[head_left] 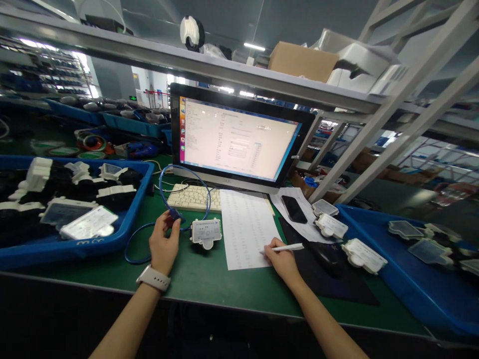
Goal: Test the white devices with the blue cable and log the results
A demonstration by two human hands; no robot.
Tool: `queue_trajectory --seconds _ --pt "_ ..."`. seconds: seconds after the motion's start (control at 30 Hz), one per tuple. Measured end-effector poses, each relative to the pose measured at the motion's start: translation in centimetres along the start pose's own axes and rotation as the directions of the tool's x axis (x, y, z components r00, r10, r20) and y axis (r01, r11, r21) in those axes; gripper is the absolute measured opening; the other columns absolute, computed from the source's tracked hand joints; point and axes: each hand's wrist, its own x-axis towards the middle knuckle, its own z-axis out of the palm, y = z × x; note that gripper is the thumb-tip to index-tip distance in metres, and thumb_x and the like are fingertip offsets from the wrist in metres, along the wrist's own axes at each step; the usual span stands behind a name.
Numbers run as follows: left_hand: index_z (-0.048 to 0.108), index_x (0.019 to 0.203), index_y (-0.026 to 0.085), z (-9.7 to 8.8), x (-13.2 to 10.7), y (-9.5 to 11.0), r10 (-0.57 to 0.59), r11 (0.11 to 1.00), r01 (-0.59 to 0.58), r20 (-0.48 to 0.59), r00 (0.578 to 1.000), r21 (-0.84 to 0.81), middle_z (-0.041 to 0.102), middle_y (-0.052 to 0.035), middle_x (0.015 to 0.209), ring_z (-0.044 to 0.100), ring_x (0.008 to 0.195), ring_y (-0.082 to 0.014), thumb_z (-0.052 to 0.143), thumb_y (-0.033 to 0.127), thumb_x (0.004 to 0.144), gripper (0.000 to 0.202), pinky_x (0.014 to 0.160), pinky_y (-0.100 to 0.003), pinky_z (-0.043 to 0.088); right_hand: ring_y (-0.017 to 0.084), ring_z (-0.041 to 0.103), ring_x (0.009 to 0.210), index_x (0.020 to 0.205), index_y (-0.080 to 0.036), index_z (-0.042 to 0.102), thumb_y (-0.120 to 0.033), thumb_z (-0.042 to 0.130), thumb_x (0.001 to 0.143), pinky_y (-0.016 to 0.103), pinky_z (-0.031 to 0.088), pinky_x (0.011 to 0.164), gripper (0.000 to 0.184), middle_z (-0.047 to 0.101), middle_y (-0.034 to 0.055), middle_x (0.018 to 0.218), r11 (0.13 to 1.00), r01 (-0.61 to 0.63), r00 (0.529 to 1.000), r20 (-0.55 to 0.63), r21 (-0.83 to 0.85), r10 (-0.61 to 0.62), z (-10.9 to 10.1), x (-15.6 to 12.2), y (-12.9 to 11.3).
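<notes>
My left hand (164,242) pinches a small dark blue connector (175,215) on a blue cable (160,187) that loops over the green table. Just right of it lies a white-framed module (206,233) with a printed label, where a branch of the cable seems to end. In my right hand (281,259) is a white pen (290,247), its tip on a printed sheet (247,229) with columns of small text. The sheet partly covers a cream keyboard (190,197). Behind it stands a monitor (235,139) showing a form-like window.
A blue bin (129,219) at left holds several white and black modules. Another blue bin (396,269) is at right, with white modules (364,255) beside it. A phone (294,209) rests on papers near a black mouse (325,258). A shelf (239,72) crosses above the monitor.
</notes>
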Motion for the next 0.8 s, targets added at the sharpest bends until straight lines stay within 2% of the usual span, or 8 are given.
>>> queue_trajectory --seconds 0.3,0.8 --pt "0.054 0.107 0.016 0.07 -0.1 0.17 0.003 1.0 -0.003 0.01 1.0 0.002 0.063 -0.0088 0.099 0.062 0.09 -0.0194 0.059 0.035 0.078 0.036 0.084 -0.034 0.05 0.014 0.045 0.044 0.053 -0.024 0.042 -0.038 0.052 0.069 0.025 0.036 0.047 0.024 0.05 -0.0038 0.044 0.998 0.02 0.999 0.026 -0.063 -0.018 -0.13 0.13 0.29" --pt "0.054 0.108 0.016 -0.1 -0.1 0.49 -0.003 1.0 0.003 0.017 1.0 0.021 0.064 -0.0093 0.099 0.063 0.09 -0.0196 0.057 0.037 0.078 0.037 0.084 -0.035 0.05 0.014 0.044 0.044 0.052 -0.024 0.039 -0.038 0.05 0.068 0.026 0.035 0.048 0.024 0.048 -0.0037 0.042 0.995 0.036 0.999 -0.01 -0.088 -0.037 -0.17 0.0 -0.42"
